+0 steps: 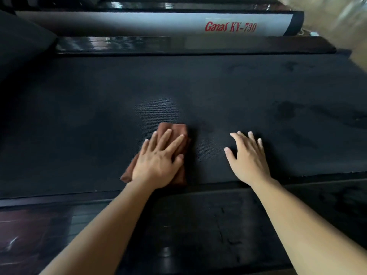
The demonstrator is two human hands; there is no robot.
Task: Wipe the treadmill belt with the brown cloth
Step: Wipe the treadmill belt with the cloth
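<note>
The black textured treadmill belt (178, 92) fills the middle of the head view. A folded brown cloth (176, 130) lies on the belt near its front edge. My left hand (158, 159) presses flat on top of the cloth, fingers spread and pointing away from me, covering most of it. My right hand (248, 155) rests palm-down on the bare belt to the right of the cloth, fingers apart and holding nothing. Darker smudges mark the belt on the right side.
A dark side rail (218, 215) runs along the near edge of the belt, under my forearms. Beyond the far rail (178, 44) stands a grey panel with red lettering (230, 26). Reddish floor (29, 235) shows at the lower left.
</note>
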